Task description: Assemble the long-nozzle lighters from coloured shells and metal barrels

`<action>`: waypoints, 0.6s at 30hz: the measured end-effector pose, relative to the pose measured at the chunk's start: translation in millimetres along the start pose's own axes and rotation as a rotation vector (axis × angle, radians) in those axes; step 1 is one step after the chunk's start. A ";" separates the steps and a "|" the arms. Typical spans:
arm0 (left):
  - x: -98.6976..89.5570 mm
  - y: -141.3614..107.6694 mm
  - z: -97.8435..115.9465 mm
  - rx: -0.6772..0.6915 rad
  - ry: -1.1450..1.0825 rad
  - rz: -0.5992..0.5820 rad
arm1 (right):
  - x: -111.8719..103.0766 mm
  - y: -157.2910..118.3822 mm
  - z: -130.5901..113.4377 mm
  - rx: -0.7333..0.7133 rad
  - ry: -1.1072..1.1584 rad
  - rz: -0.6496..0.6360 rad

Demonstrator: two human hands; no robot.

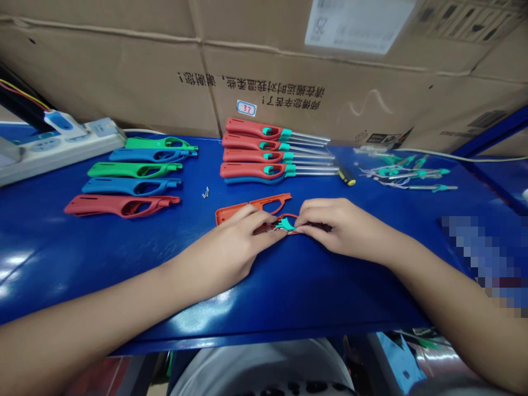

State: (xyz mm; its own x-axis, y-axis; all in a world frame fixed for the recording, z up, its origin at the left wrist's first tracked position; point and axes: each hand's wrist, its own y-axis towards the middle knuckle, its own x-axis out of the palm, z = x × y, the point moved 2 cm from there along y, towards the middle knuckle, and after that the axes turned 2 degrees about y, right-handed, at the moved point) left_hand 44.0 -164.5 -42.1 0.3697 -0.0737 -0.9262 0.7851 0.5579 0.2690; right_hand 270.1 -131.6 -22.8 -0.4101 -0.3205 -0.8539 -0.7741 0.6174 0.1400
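Near the table's middle, my left hand closes over one end of an orange-red gas lighter shell, its fingers beside a teal trigger. The thumb and fingers of my right hand pinch the same piece at the trigger's other side. Most of that shell is hidden under my fingers; an orange rim shows around the trigger. Just behind my hands lies another orange shell half, its hollow side up, partly covered by my left hand.
Behind lie several assembled red lighters with metal tubes and a screwdriver. Coloured lighter shells and small screws lie left. Teal-fitted tube parts with wires are right. A power strip and cardboard boxes border the table.
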 end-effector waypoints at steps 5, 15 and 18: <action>1.4 -0.5 -0.5 0.003 0.003 -0.005 | -1.2 0.2 -1.2 -0.021 0.015 -0.025; 0.0 -0.3 -0.4 0.016 0.006 -0.014 | -7.5 -5.2 0.0 0.011 -0.025 -0.103; -0.2 0.2 -0.2 0.015 -0.006 -0.002 | -8.4 -6.2 1.4 0.012 -0.032 -0.098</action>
State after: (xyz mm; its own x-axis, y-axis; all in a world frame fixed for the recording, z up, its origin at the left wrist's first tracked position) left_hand 44.0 -164.1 -42.0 0.3706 -0.0798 -0.9254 0.7933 0.5454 0.2706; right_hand 279.1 -131.8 -17.2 -0.3169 -0.3567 -0.8788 -0.8038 0.5928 0.0492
